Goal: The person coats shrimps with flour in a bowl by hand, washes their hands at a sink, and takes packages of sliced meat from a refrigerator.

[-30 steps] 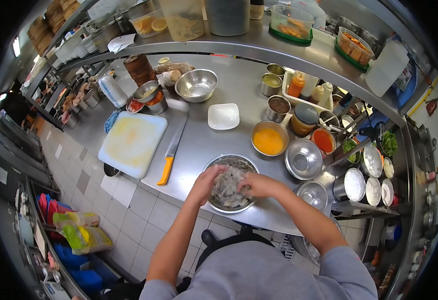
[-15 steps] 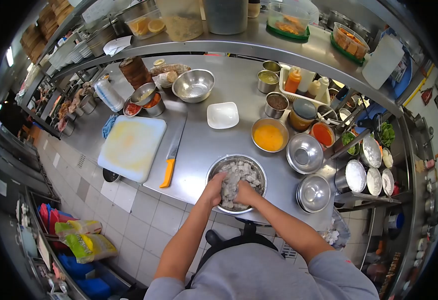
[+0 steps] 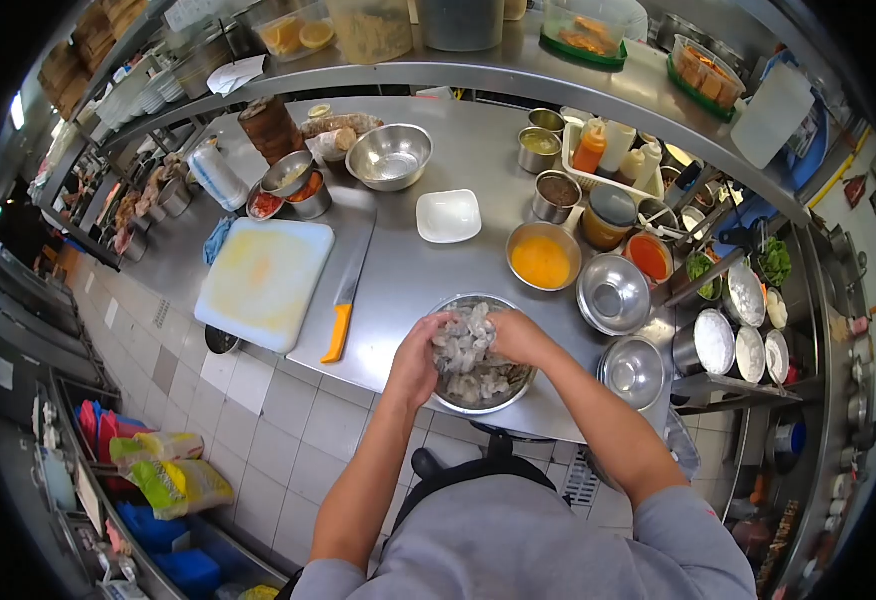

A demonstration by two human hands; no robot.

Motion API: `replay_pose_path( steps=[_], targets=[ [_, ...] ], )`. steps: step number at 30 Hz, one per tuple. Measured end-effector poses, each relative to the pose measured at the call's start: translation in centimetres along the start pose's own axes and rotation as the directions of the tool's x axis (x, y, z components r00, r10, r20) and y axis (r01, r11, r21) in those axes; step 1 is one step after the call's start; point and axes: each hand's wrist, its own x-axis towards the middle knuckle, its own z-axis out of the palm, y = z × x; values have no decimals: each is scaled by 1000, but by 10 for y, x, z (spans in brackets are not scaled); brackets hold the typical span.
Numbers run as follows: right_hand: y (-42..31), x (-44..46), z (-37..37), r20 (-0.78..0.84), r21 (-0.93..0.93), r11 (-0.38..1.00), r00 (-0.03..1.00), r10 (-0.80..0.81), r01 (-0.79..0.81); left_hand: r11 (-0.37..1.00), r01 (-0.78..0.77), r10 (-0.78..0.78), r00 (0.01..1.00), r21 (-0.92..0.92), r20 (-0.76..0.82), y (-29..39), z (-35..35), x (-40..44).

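Note:
A steel mixing bowl (image 3: 485, 406) stands at the table's front edge, holding a heap of raw shrimp (image 3: 473, 352), grey and glistening. My left hand (image 3: 418, 356) curls around the left side of the heap, its fingertips hidden among the pieces. From the right, my right hand (image 3: 520, 338) grips the heap with bent fingers, over the bowl's far right rim. Between the two hands the shrimp bulge upward. Left of the bowl lies a knife (image 3: 338, 333) with an orange handle, and beyond it a white cutting board (image 3: 266, 283).
A bowl of beaten egg (image 3: 541, 262) and stacked steel bowls (image 3: 614, 293) stand to the right. Behind are a white square dish (image 3: 448, 216) and an empty steel bowl (image 3: 389, 157). A steel shelf (image 3: 438, 78) crosses above the table's back.
Both hands have moved up and outward, lifting shrimp from deeper in the bowl into a higher mound. The right hand has shifted to the far right rim.

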Motion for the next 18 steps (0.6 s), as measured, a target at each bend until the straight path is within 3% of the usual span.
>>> replay_pose_path(
  steps=[1,3,5,7,8,10,12,14,16,17,18],
  targets=[
    [-2,2,-3,-6,-132,991,1000,-1,0,996,-30,27,999,81,30,0,-3,2],
    [-14,3,-9,-22,-129,991,1000,-22,19,985,-67,58,996,161,62,1,-4,1],
    [-29,2,-14,-40,-126,991,998,-41,36,980,46,-58,996,194,61,4,0,-5],
    [-37,-1,-16,64,-224,972,996,-55,68,975,81,-86,996,208,15,5,-2,-8],
    [-40,-2,-18,65,-222,973,996,-55,68,968,119,-114,993,221,-31,6,-3,-11],
    [-42,1,-25,296,-191,962,946,-134,196,965,127,-107,990,231,-95,7,-1,-18],
    [-39,4,-33,292,-130,973,945,-144,189,962,134,-98,983,239,-156,6,3,-26],
    [-27,4,-34,289,-69,981,945,-154,181,962,256,-233,950,94,-207,-3,7,-35],
    [3,12,-19,178,-44,991,975,131,-125,962,270,-257,945,41,-202,-26,6,-36],
    [16,14,-7,178,-43,991,976,129,-124,958,287,-283,939,-10,-195,-37,3,-33],
    [29,14,7,183,4,960,944,273,-279,958,287,-284,939,-10,-196,-45,-4,-25]
  ],
)
